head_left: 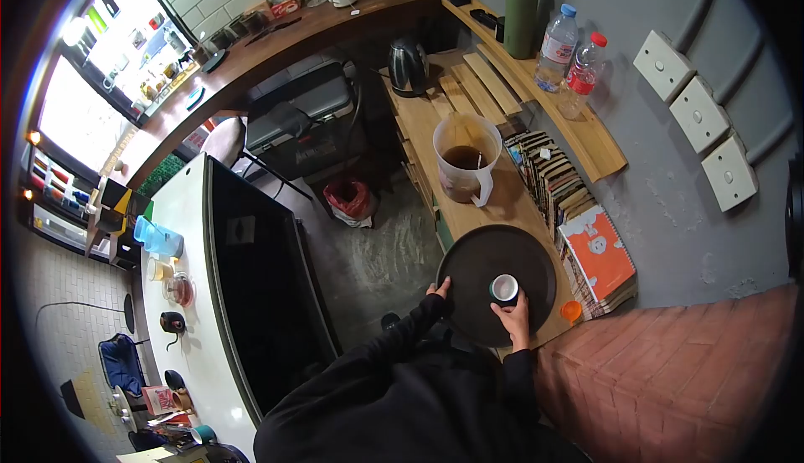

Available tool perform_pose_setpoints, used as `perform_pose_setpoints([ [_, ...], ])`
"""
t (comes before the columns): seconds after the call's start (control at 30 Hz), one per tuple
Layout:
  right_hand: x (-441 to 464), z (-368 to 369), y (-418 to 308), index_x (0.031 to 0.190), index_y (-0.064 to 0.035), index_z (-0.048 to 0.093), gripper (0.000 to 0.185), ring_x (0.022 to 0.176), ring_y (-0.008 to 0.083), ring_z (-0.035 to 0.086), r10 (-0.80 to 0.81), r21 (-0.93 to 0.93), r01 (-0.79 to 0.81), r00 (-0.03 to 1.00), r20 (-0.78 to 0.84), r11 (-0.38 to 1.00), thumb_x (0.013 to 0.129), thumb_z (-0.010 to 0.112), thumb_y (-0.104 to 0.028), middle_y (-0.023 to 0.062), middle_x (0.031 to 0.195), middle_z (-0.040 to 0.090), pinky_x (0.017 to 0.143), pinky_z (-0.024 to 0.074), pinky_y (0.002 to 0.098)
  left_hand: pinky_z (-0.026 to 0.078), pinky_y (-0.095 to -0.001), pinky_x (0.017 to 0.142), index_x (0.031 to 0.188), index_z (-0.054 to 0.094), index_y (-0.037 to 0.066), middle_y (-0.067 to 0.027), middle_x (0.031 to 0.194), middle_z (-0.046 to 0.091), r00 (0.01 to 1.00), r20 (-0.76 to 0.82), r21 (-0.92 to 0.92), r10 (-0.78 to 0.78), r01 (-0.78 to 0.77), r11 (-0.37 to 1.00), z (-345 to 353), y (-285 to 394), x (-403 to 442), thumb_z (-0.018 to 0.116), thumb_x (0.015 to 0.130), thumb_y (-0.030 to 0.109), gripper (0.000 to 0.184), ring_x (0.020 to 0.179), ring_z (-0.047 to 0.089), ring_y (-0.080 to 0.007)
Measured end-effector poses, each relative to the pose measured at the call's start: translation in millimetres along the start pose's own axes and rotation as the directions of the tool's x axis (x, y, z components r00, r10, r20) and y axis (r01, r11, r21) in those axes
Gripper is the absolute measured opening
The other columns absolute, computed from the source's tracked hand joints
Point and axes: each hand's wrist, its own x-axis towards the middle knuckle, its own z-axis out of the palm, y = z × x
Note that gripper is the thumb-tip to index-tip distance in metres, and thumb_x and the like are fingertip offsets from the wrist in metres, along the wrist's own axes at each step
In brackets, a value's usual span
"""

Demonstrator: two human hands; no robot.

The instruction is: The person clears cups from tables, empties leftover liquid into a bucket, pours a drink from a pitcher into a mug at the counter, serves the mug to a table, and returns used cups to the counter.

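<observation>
A round dark tray (469,262) lies at the near end of the wooden bench, partly past its left edge. My left hand (440,289) grips the tray's left rim. On the right side of the tray, my right hand (513,319) has its fingers closed around a small cup (504,287), dark outside and white inside. Whether the cup touches the tray I cannot tell. Beyond the tray stands a clear plastic pitcher (463,180) with brown liquid and a thin stick-like thing in it. An orange lid (571,310) sits right of the tray.
Books (553,182) line the wall, with an orange notebook (596,249) on top. A kettle (408,69) stands farther back; a green bottle (521,19) and two plastic bottles stand on the ledge (599,149). To the left are a white counter (193,329) and a lined bin (350,201).
</observation>
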Motion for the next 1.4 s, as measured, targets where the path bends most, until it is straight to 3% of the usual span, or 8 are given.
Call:
perform_pose_setpoints([
  [0.07, 5.7, 4.7, -5.7, 0.127, 0.0047, 0.046, 0.074, 0.082, 0.0143, 0.064, 0.051, 0.171, -0.047, 0.999, -0.019, 0.984, 0.068, 0.086, -0.013, 0.0141, 0.119, 0.048, 0.069, 0.0543, 0.0287, 0.050, -0.0431, 0.087, 0.136, 0.036, -0.010, -0.0278, 0.120, 0.058, 0.993, 0.122, -0.068, 0.006, 0.003, 0.998, 17.5, -57.2, 80.8, 0.075, 0.075, 0.051, 0.095, 0.107, 0.060, -0.0376],
  [0.2, 30.6, 15.9, 17.6, 0.122, 0.0048, 0.050, 0.071, 0.096, 0.0256, 0.059, -0.123, 0.118, 0.158, 0.957, -0.262, 0.980, 0.066, 0.088, -0.016, 0.0157, 0.113, 0.049, 0.072, 0.0525, 0.0330, 0.049, -0.0415, 0.089, 0.137, 0.037, -0.009, -0.0292, 0.123, 0.055, 0.984, 0.176, -0.062, -0.019, 0.030, 0.998, 35.3, 11.6, 18.1, 0.077, 0.073, 0.050, 0.096, 0.109, 0.059, -0.0375],
  [0.3, 37.3, 15.4, 5.4, 0.117, 0.0054, 0.053, 0.065, 0.102, 0.0295, 0.058, -0.156, 0.143, 0.200, 0.949, -0.274, 0.969, 0.066, 0.088, -0.015, 0.0174, 0.109, 0.053, 0.083, 0.0493, 0.0394, 0.047, -0.0410, 0.092, 0.136, 0.039, -0.008, -0.0285, 0.122, 0.057, 0.998, 0.058, 0.260, 0.008, -0.022, 0.965, 29.6, 45.6, -10.1, 0.079, 0.070, 0.050, 0.096, 0.112, 0.058, -0.0349],
  [0.37, 44.0, 16.0, 8.0, 0.113, 0.0050, 0.055, 0.061, 0.103, 0.0294, 0.059, -0.228, 0.003, 0.238, 0.935, -0.271, 0.971, 0.065, 0.087, -0.014, 0.0172, 0.109, 0.058, 0.088, 0.0479, 0.0406, 0.045, -0.0401, 0.097, 0.138, 0.038, -0.006, -0.0261, 0.120, 0.059, 0.933, 0.346, 0.509, 0.099, -0.275, 0.816, 9.9, 72.4, -36.6, 0.074, 0.071, 0.058, 0.099, 0.115, 0.057, -0.0339],
  [0.47, 47.4, 19.3, 6.6, 0.113, 0.0050, 0.056, 0.059, 0.104, 0.0274, 0.060, -0.141, 0.132, 0.179, 0.956, -0.258, 0.975, 0.066, 0.087, -0.014, 0.0167, 0.110, 0.063, 0.092, 0.0464, 0.0397, 0.045, -0.0400, 0.097, 0.133, 0.047, -0.003, -0.0233, 0.116, 0.062, 0.925, 0.357, 0.655, 0.128, -0.346, 0.672, 0.2, 53.6, -11.8, 0.067, 0.073, 0.066, 0.093, 0.113, 0.058, -0.0347],
  [0.7, 40.5, 41.0, -41.6, 0.112, 0.0034, 0.059, 0.053, 0.101, 0.0212, 0.062, -0.171, 0.115, 0.186, 0.977, -0.130, 0.976, 0.068, 0.085, -0.009, 0.0115, 0.107, 0.065, 0.091, 0.0467, 0.0351, 0.051, -0.0378, 0.083, 0.122, 0.059, 0.005, -0.0161, 0.102, 0.069, 0.860, 0.434, 0.419, 0.270, -0.458, 0.784, -67.3, 41.5, -41.7, 0.061, 0.088, 0.050, 0.057, 0.096, 0.066, -0.0279],
  [0.97, 9.1, 153.0, -118.4, 0.099, 0.0003, 0.061, 0.047, 0.084, 0.0187, 0.063, -0.535, 0.148, 0.514, 0.797, 0.281, 0.845, 0.063, 0.088, -0.016, 0.0092, 0.092, 0.066, 0.078, 0.0503, 0.0340, 0.053, -0.0309, 0.073, 0.118, 0.060, 0.008, -0.0067, 0.086, 0.068, 0.732, 0.016, 0.010, 0.681, -0.681, 0.732, -191.1, 28.0, -99.8, 0.062, 0.092, 0.024, 0.031, 0.079, 0.067, -0.0138],
  [1.4, -241.0, 324.3, -243.3, 0.100, -0.0009, 0.063, 0.049, 0.089, 0.0281, 0.065, -0.626, 0.381, 0.628, 0.224, 0.747, 0.679, 0.061, 0.087, -0.020, 0.0135, 0.097, 0.064, 0.078, 0.0513, 0.0360, 0.051, -0.0375, 0.092, 0.133, 0.051, 0.009, -0.0117, 0.121, 0.056, 0.528, -0.510, 0.040, 0.679, -0.774, 0.632, -391.6, -30.2, -252.2, 0.067, 0.088, 0.019, 0.049, 0.111, 0.059, -0.0228],
])
